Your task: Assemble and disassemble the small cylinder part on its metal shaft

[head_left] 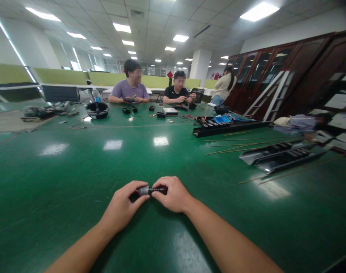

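Observation:
Low in the middle of the head view, a short black cylinder with a grey band (144, 190) lies level between my two hands. My left hand (124, 201) grips its left part, thumb below and fingers above. The thumb and fingers of my right hand (173, 193) close round the dark right part. A thin ridged neck shows in the gap between the fingertips. Both ends are partly covered by my hands, and I cannot tell exactly what kind of item it is. The green tabletop (84, 178) lies beneath it.
Black metal channels (286, 155) and thin rods (232, 146) lie to the right. Farther back are small black boxes (161, 114), a black headset-like item (97, 110) and a bottle (96, 94). Two people (130, 85) sit across the table. A stepladder (271, 94) stands beyond.

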A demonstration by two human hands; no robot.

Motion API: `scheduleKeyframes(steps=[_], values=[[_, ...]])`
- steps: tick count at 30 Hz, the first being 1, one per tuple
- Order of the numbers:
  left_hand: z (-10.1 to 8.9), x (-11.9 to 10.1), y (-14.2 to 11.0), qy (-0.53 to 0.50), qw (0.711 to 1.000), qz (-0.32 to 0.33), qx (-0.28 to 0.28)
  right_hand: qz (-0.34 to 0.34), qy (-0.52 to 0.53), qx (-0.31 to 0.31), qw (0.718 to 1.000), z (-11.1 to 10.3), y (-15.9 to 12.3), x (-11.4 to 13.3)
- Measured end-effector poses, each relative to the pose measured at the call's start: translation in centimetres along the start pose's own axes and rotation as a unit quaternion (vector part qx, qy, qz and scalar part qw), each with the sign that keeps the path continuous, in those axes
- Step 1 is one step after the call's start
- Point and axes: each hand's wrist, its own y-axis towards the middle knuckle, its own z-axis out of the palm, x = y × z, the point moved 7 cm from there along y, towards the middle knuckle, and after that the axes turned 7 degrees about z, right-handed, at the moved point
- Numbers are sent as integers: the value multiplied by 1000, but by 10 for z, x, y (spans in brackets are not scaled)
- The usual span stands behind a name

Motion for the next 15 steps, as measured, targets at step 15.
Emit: scheduleKeyframes(steps=[15], values=[[-2, -1, 0, -1, 1000, -3, -7, 7, -6, -1, 1000, -3, 0, 0]])
